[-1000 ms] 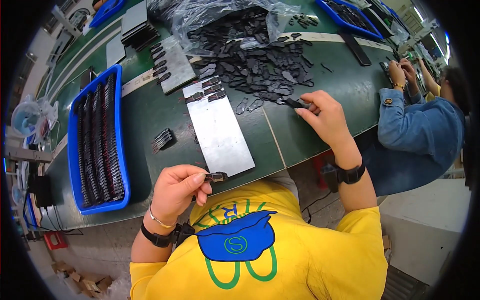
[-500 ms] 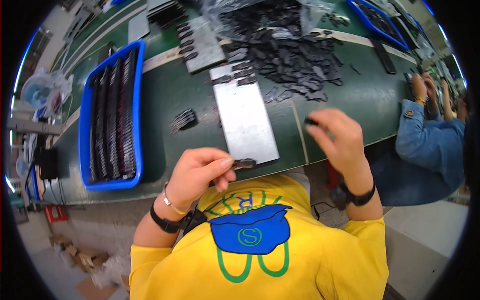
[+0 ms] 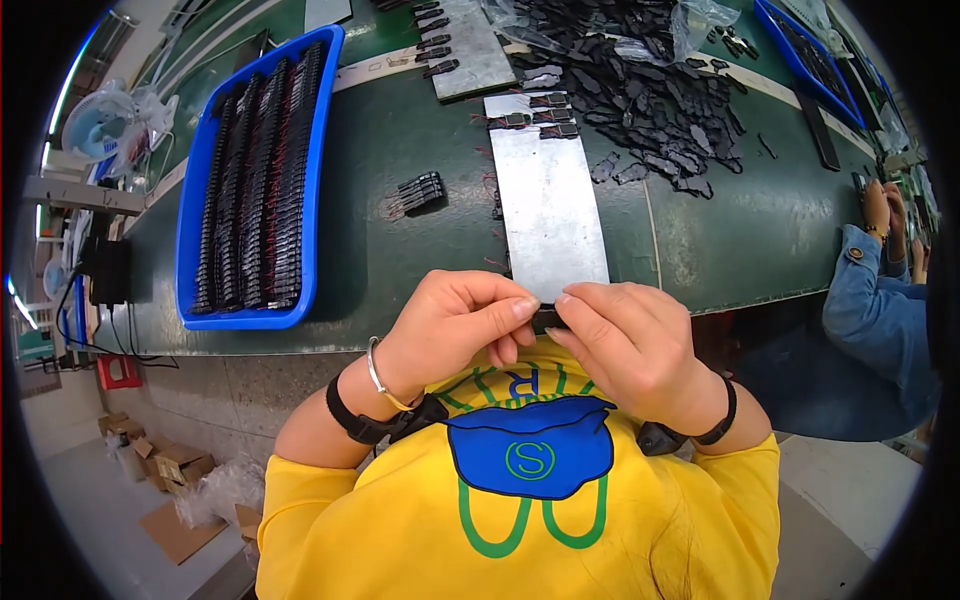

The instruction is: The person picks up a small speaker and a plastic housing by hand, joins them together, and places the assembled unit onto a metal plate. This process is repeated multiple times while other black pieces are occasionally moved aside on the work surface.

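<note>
At the near table edge, my left hand [image 3: 465, 318] and my right hand [image 3: 637, 345] meet with fingertips pinched around a small black plastic part [image 3: 546, 319]. The fingers cover most of it, so whether it is one piece or two pressed together does not show. Just beyond lies a pale metal plate [image 3: 556, 220]. On its far end rest several small black parts [image 3: 553, 115] with thin red wires. Left of the plate is a short row of similar black parts [image 3: 420, 192], wires trailing.
At the left stands a blue tray [image 3: 312, 200] packed with rows of black parts. A heap of flat black pieces [image 3: 655, 105] spreads at the back, beside clear plastic bags [image 3: 700, 22]. Another metal plate [image 3: 470, 62] holds parts. To the right, a co-worker's denim sleeve [image 3: 865, 290] shows.
My right hand has come left and down from over the table with a small black piece, meeting my left hand. The left hand has shifted right. The whole view has also shifted.
</note>
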A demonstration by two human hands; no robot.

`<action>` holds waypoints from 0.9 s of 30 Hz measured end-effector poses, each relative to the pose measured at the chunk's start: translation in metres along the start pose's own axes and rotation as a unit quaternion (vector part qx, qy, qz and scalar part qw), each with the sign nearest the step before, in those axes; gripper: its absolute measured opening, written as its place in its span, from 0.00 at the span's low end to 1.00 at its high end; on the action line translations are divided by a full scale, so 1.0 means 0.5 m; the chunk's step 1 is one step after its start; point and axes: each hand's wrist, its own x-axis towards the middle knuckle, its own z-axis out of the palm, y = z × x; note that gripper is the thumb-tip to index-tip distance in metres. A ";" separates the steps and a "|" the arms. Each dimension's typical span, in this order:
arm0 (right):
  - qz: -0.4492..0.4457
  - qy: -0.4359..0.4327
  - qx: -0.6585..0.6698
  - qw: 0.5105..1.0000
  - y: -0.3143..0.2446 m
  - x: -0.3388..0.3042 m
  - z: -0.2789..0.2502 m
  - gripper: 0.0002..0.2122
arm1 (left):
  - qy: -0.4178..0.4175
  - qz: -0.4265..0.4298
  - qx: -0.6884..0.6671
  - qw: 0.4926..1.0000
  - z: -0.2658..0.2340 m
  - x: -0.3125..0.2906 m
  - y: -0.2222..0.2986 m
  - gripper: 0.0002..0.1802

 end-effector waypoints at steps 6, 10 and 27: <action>0.024 0.016 0.012 1.000 -0.003 -0.008 0.007 0.16 | -0.024 0.014 -0.060 0.998 -0.004 0.002 -0.014 0.11; 0.032 0.023 0.019 0.999 -0.003 -0.005 0.007 0.15 | -0.025 0.023 -0.039 0.999 -0.001 -0.001 -0.011 0.11; 0.033 0.037 0.007 0.999 -0.006 -0.006 0.014 0.14 | -0.018 0.034 -0.043 0.998 0.008 -0.002 -0.019 0.11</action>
